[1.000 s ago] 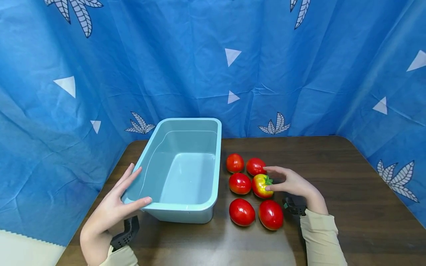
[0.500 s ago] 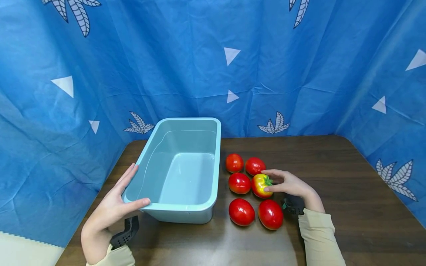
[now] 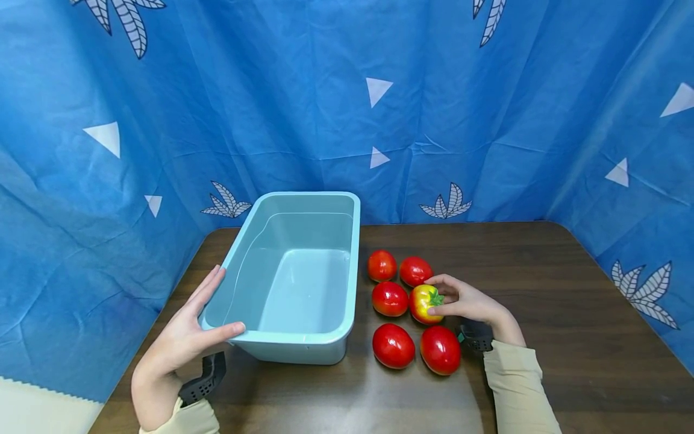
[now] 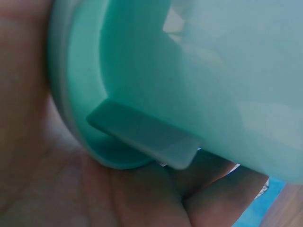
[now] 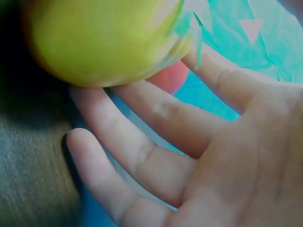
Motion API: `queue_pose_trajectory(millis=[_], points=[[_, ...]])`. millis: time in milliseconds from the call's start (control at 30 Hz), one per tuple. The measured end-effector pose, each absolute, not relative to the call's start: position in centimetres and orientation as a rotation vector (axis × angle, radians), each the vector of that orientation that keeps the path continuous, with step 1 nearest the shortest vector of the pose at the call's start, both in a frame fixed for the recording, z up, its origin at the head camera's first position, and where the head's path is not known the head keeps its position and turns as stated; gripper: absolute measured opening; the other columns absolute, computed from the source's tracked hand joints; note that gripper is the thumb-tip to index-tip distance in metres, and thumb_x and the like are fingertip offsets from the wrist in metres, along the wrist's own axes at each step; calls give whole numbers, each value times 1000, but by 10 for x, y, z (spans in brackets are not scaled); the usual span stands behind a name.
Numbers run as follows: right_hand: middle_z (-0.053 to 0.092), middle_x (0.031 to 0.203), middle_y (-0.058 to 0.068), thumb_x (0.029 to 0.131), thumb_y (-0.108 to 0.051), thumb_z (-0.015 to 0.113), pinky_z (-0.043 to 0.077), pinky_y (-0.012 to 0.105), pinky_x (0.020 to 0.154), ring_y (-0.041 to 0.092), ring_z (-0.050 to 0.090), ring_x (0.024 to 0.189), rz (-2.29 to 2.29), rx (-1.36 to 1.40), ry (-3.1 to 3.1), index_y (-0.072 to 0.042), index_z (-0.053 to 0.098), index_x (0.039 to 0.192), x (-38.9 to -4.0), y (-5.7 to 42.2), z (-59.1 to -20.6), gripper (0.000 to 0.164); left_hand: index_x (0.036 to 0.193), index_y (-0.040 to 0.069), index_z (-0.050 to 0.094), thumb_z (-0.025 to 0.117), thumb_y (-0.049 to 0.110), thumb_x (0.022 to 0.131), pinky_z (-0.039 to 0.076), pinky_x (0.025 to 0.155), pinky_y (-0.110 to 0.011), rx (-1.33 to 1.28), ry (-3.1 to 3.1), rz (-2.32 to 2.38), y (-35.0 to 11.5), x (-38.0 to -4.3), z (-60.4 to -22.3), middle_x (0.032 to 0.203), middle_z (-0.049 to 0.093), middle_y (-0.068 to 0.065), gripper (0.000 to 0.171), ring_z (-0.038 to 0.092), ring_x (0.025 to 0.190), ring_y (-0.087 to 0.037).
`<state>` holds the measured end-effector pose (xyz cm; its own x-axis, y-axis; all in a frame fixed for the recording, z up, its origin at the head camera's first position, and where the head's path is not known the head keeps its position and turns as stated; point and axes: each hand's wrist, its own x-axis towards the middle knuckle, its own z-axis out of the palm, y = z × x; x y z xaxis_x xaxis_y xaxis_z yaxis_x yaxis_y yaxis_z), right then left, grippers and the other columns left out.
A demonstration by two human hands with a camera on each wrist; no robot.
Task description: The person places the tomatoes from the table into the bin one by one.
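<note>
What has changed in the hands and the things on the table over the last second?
The right hand moved slightly left, its fingers closing in round the yellow-and-red fruit, which seems to have turned a little. The left hand shifted its fingers very slightly left at the rim of the basin. No thing was let go. The basin and the five red fruits stayed put.

A round, glossy fruit (image 3: 422, 304), yellow shading to red, its green leafy crown turned up and to the right, lies to the right of, and apart from, a deep light-blue rectangular bin (image 3: 303, 339) with rounded corners that stands upright, mouth up.
</note>
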<state>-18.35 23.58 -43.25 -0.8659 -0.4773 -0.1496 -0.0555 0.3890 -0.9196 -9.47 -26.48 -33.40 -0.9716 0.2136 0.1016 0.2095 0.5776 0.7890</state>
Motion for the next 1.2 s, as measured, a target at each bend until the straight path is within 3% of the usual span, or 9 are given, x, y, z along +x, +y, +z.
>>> queue_pose_trajectory(millis=[500,733,1200], points=[[56,112,16,80,-20,73,53,37,77,31,55,99,-1526,-538,2393,-8,45,128,-180,235,-416,57,152,25,12,75,18,80,24,94,-65,359,2783,1392,-264,-94,-333,157,2,1,95,10,137,-39],[55,116,15,80,-22,74,53,36,79,32,53,102,-1546,-532,2460,-13,46,129,-176,231,-403,58,152,23,13,75,18,80,24,94,-65,368,2792,1387,-264,-95,-333,157,2,1,96,10,137,-40],[51,124,12,82,-15,72,52,34,82,31,51,107,-1668,-602,2582,-13,42,136,-165,220,-377,61,152,23,13,75,18,80,24,95,-64,373,2782,1395,-264,-95,-334,157,2,1,95,10,137,-39]])
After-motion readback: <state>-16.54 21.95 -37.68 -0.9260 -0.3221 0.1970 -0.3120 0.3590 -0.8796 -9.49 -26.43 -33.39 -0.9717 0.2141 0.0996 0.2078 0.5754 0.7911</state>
